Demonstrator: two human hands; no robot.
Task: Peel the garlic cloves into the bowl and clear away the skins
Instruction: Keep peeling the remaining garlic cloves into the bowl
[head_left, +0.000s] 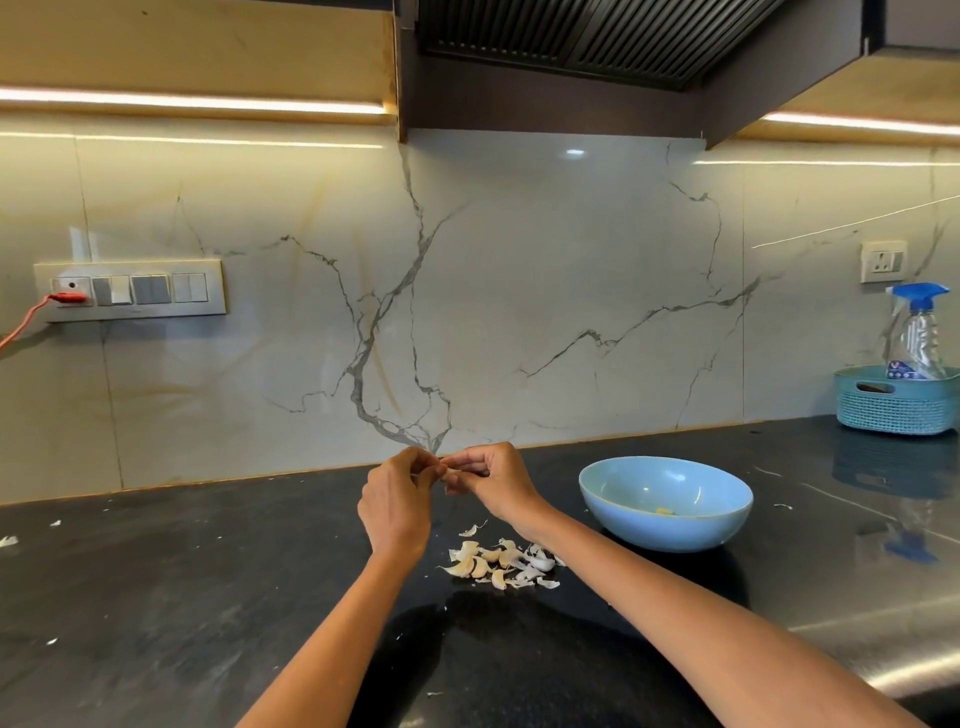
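Both hands are raised above the black countertop (208, 597), fingertips meeting around a small garlic clove (453, 471). My left hand (397, 501) pinches it from the left and my right hand (491, 480) pinches it from the right. The clove is mostly hidden by the fingers. Below the hands lies a pile of garlic cloves and loose skins (501, 564) on the counter. A light blue bowl (666, 501) stands to the right of the pile, with one small yellowish peeled piece (664, 512) inside.
Bits of skin (8, 541) are scattered over the counter at the left and near the bowl. A teal basket (896, 400) holding a spray bottle (919, 332) stands at the back right. A switch panel with a red plug (130, 291) is on the marble wall.
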